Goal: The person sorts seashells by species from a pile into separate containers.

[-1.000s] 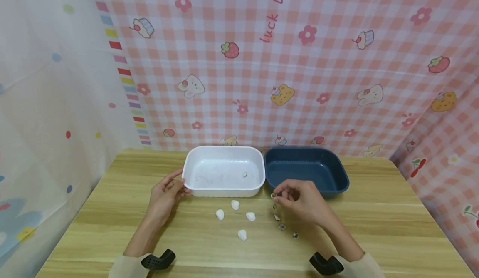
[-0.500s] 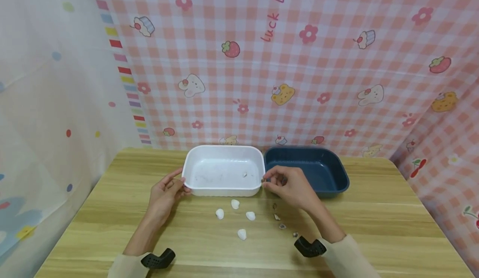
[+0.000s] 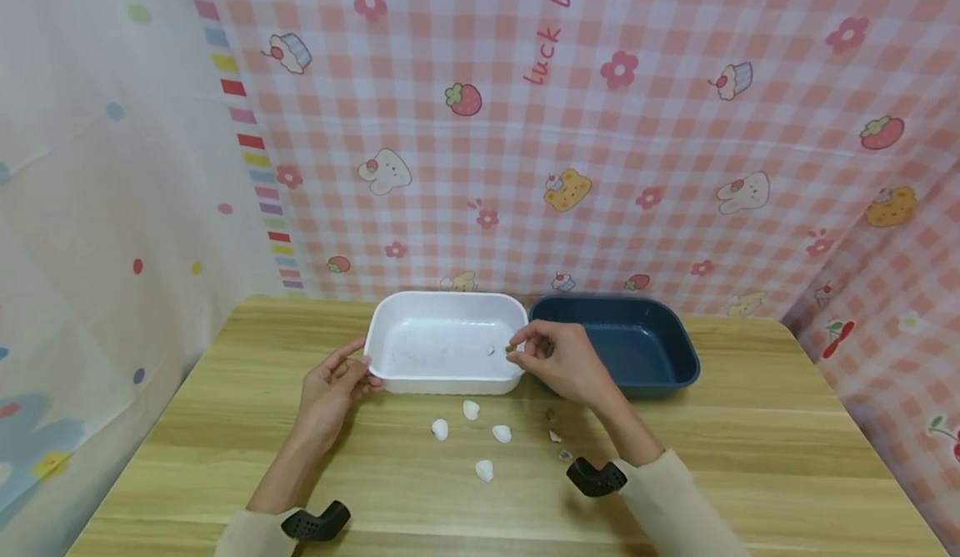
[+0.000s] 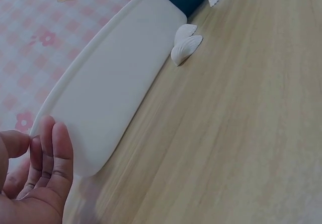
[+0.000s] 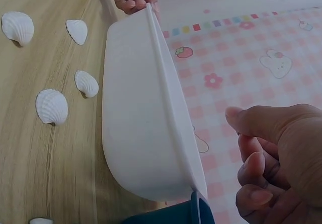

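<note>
Wooden table [image 3: 225, 457], 2 tubs side by side at its far edge: white tub [image 3: 447, 342] on the left, dark blue tub [image 3: 622, 344] touching it on the right.

Right hand [image 3: 558, 363] hangs over the right rim of the white tub, thumb and forefinger pinched on a small dark shell [image 3: 510, 347] held just above the tub's interior. In the right wrist view the other fingers [image 5: 256, 189] are curled in toward the palm.

Left hand [image 3: 333, 386] at the white tub's left end, fingers curled about its corner rim (in the left wrist view the fingertips [image 4: 50, 148] lie against the tub wall, thumb on the rim).

A small pale bit [image 3: 491, 351] lies on the white tub's floor, near the held shell.

On the table in front of the tubs: 4 white shells [image 3: 471, 409] in a loose cluster, and to their right a few small dark shells [image 3: 555, 435], partly hidden behind the right forearm.
</note>
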A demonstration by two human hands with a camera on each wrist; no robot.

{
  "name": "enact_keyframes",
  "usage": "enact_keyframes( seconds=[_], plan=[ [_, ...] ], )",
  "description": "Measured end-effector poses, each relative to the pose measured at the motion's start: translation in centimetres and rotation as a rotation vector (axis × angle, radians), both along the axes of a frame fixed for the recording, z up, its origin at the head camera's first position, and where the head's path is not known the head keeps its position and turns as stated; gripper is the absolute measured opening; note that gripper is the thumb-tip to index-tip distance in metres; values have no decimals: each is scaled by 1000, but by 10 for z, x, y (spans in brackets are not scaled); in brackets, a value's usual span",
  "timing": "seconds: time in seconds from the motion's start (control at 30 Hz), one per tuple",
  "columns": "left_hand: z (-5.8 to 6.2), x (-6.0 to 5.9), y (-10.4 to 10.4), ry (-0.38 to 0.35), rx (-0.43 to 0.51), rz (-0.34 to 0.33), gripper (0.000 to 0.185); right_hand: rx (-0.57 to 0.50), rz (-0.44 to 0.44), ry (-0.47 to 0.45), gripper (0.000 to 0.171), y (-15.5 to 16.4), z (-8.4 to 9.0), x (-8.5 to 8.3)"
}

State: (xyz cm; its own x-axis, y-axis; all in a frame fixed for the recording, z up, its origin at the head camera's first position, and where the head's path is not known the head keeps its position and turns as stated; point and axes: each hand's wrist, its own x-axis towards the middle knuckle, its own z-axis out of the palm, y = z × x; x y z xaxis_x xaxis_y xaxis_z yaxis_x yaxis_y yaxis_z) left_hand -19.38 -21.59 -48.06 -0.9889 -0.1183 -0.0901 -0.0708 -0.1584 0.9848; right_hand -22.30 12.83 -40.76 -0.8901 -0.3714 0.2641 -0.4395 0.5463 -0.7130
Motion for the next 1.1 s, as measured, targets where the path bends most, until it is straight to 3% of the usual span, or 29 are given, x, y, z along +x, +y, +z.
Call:
enact_keyframes(
  seconds=[0.37, 0.73, 1.1],
  plan=[
    [0, 1, -1, 2, 15, 14, 45, 21, -17, 9, 11, -10, -3, -14],
    [0, 2, 1, -11, 26, 20, 44, 29, -76, -42, 14, -13, -10, -27],
    [1, 0, 3, -14, 34, 22, 43, 14, -91, -28, 25, -1, -8, -20]
  ],
)
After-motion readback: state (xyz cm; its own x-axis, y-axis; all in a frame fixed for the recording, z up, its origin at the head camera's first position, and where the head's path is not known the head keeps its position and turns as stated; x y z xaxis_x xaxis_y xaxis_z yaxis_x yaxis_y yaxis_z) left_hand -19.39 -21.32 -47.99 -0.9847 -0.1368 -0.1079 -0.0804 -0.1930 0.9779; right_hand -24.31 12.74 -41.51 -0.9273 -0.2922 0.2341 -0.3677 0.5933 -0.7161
